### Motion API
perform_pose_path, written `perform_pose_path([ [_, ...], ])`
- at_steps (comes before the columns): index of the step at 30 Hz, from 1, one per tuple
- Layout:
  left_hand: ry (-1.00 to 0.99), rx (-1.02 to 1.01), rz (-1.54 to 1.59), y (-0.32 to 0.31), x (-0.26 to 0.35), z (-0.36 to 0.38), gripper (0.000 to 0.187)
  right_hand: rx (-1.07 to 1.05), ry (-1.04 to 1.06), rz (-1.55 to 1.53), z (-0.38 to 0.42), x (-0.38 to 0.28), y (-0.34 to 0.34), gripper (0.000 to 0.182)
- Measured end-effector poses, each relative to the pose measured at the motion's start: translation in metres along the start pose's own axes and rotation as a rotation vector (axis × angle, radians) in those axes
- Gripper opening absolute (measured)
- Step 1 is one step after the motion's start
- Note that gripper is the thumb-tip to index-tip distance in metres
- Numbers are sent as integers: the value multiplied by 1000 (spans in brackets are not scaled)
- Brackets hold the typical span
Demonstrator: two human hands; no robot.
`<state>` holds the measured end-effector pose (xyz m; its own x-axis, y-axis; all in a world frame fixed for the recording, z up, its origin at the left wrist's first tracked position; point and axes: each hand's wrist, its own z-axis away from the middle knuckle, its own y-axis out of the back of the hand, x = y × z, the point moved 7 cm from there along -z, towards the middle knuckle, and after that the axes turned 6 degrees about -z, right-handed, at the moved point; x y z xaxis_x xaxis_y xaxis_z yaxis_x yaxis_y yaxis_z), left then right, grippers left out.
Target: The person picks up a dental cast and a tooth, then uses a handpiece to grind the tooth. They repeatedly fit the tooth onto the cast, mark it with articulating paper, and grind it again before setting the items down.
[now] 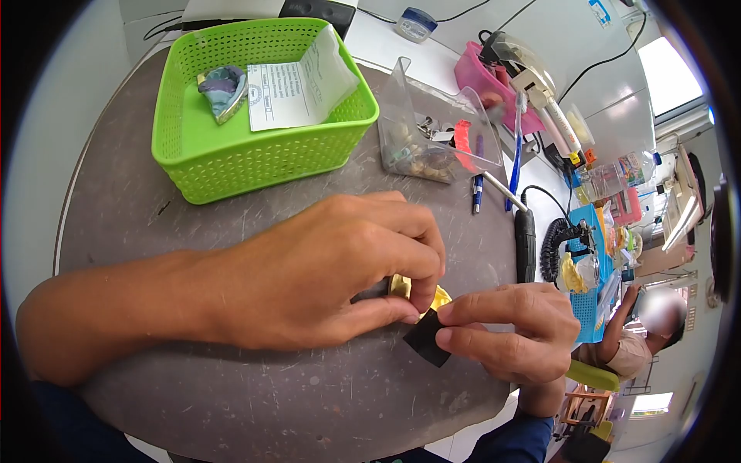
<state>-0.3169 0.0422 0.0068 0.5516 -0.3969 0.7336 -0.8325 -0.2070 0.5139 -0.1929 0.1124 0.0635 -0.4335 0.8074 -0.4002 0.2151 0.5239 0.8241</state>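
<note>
Pinching narrowly, the hands (363, 247) hold a yellow piece (400, 286) and black square (424, 340).

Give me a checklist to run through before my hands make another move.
1. Yellow piece in the left hand: ok, held at the fingertips.
2. Black sheet in the right hand: ok, pinched between thumb and finger.
3. Sheet touching the yellow piece: cannot tell, the fingers cover where they would meet.
4. Yellow piece's whole surface in sight: not ok, the fingers hide much of it.
5. Green basket apart from both hands: ok, it stands beyond the left hand.
6. Blue pen put away: not ok, it lies loose on the tabletop.
</note>
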Motion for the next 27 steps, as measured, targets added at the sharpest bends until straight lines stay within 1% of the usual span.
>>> perform_pose_path([
  [8,-17,10,-11,0,0,0,14,-18,-53,6,-2,1,-2,21],
  [20,-4,-5,-4,0,0,0,15,-19,-48,17,-1,2,-4,21],
  [27,-46,-5,-73,-1,3,0,15,-29,-47,19,-1,3,-6,25],
])
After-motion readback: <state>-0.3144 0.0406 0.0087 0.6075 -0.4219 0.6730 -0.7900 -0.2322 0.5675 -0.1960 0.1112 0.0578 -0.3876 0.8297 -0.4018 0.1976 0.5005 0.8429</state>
